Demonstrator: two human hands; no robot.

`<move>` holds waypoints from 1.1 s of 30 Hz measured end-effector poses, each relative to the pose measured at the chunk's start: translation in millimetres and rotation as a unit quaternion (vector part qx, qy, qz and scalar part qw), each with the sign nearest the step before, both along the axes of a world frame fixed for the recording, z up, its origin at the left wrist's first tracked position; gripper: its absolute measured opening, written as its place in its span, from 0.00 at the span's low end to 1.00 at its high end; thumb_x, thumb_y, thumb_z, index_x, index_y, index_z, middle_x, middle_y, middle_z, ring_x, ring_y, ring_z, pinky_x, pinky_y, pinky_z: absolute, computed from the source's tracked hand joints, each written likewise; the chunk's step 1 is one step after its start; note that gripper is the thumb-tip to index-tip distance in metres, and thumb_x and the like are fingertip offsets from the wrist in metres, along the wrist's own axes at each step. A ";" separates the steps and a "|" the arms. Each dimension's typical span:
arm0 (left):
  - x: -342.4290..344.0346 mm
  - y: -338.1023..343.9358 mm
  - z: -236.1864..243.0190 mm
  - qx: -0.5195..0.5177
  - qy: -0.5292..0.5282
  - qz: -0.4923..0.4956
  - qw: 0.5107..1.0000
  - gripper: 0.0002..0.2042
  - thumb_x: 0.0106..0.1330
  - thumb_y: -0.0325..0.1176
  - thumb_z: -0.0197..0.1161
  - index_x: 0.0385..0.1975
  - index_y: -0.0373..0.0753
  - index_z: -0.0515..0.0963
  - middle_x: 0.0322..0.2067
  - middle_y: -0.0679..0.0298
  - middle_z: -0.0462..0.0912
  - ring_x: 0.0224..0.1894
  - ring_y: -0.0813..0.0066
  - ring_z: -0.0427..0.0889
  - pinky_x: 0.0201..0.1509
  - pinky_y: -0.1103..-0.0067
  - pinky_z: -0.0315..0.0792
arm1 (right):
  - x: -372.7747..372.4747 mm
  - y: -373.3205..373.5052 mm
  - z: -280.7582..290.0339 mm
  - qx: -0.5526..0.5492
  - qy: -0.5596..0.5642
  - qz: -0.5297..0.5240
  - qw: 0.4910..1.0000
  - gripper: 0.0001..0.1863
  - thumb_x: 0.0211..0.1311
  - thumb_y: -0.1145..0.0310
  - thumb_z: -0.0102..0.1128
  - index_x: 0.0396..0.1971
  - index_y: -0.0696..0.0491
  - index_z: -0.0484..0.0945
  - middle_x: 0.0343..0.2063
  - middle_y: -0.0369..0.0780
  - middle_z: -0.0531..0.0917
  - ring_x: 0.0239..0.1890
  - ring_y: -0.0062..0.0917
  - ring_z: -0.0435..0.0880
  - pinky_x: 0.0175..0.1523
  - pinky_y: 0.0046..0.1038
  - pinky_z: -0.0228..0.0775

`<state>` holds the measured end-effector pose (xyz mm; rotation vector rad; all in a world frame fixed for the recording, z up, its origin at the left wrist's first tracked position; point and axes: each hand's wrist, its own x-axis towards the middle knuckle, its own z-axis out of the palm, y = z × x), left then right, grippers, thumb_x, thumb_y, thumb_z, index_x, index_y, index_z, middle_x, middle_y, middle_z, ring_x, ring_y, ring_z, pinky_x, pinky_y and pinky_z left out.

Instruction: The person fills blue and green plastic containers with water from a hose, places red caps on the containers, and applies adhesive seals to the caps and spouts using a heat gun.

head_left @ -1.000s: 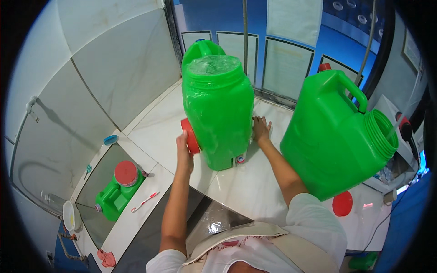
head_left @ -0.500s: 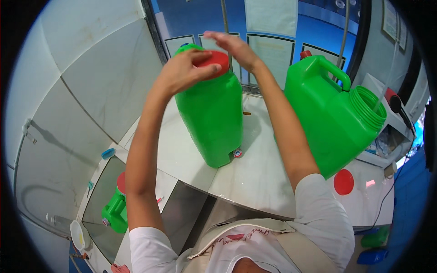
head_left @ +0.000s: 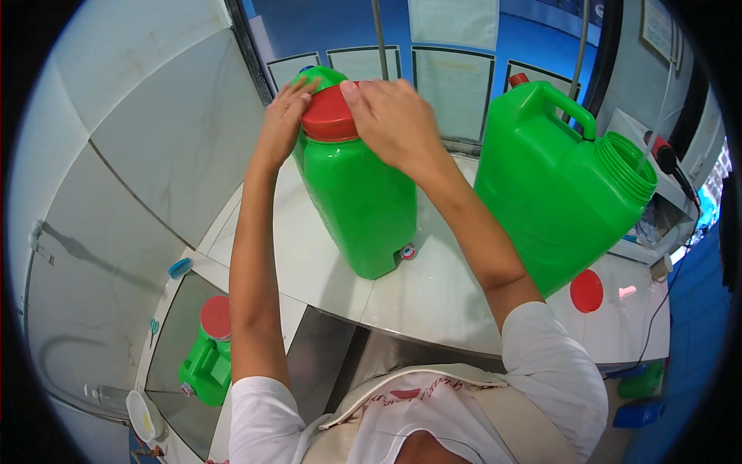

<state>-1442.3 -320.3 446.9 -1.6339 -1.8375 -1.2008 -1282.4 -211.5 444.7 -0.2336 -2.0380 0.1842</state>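
An upright green container (head_left: 363, 209) stands on the white tiled counter with a wide red lid (head_left: 326, 114) on its mouth and a small spout (head_left: 407, 251) low on its right side. My left hand (head_left: 284, 124) holds the lid's left side, its fingertips slightly blurred. My right hand (head_left: 394, 127) grips the lid from the right, thumb on top. A green handled part (head_left: 321, 76) shows behind the lid, largely hidden. To the right is a bigger green jerrycan (head_left: 541, 185) with an uncapped wide mouth and a thin tube in it.
A loose red disc (head_left: 587, 291) lies at the right. At lower left are a small green jug (head_left: 202, 367) with red lid, a white bowl (head_left: 143, 414), scissors (head_left: 154, 331) and a blue object (head_left: 180, 267). Tiled wall (head_left: 116, 116) bounds the left; a blue panel (head_left: 325, 31) the back.
The red lid has risen from the container's left side onto its film-covered mouth. Both my hands have moved up to it; my right hand, briefly raised with fingers stretched, has come down on it.
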 end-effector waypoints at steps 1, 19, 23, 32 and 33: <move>1.3 0.4 -1.2 0.036 -0.065 0.031 0.997 0.23 0.65 0.41 0.39 0.48 0.27 0.70 0.51 0.46 0.70 0.60 0.52 0.60 0.65 0.71 0.48 | 7.7 5.4 7.7 -0.078 0.018 0.030 0.996 0.25 0.63 0.56 0.37 0.22 0.61 0.76 0.28 0.49 0.80 0.36 0.42 0.77 0.41 0.38 0.69; 30.9 12.8 -22.2 0.072 -0.260 0.017 0.963 0.28 0.63 0.44 0.39 0.54 0.24 0.61 0.51 0.43 0.68 0.55 0.55 0.66 0.58 0.73 0.57 | -33.8 58.2 0.0 -0.375 -0.084 0.315 0.868 0.21 0.53 0.67 0.42 0.46 0.61 0.73 0.43 0.42 0.78 0.44 0.24 0.74 0.51 0.22 0.61; 26.9 23.1 -11.0 0.039 -0.340 -0.090 0.935 0.23 0.58 0.35 0.43 0.48 0.25 0.68 0.47 0.50 0.73 0.49 0.66 0.70 0.54 0.79 0.60 | -36.4 61.7 -13.7 -0.185 0.004 0.124 0.975 0.20 0.55 0.68 0.35 0.37 0.59 0.78 0.44 0.49 0.76 0.46 0.44 0.74 0.50 0.38 0.65; 10.1 32.9 -13.9 0.045 -0.347 -0.197 0.916 0.22 0.61 0.37 0.41 0.48 0.28 0.69 0.48 0.54 0.73 0.50 0.67 0.69 0.57 0.79 0.58 | -28.5 45.5 -21.6 -0.077 0.047 -0.048 0.995 0.16 0.59 0.65 0.38 0.27 0.58 0.76 0.41 0.44 0.79 0.41 0.43 0.76 0.49 0.32 0.66; 6.6 35.6 -20.7 0.047 -0.347 -0.204 0.914 0.22 0.63 0.39 0.41 0.49 0.28 0.68 0.49 0.54 0.71 0.52 0.67 0.68 0.58 0.78 0.57 | -22.4 41.7 -25.5 -0.155 0.052 0.001 0.987 0.18 0.61 0.63 0.36 0.35 0.59 0.73 0.42 0.46 0.78 0.44 0.43 0.75 0.51 0.33 0.64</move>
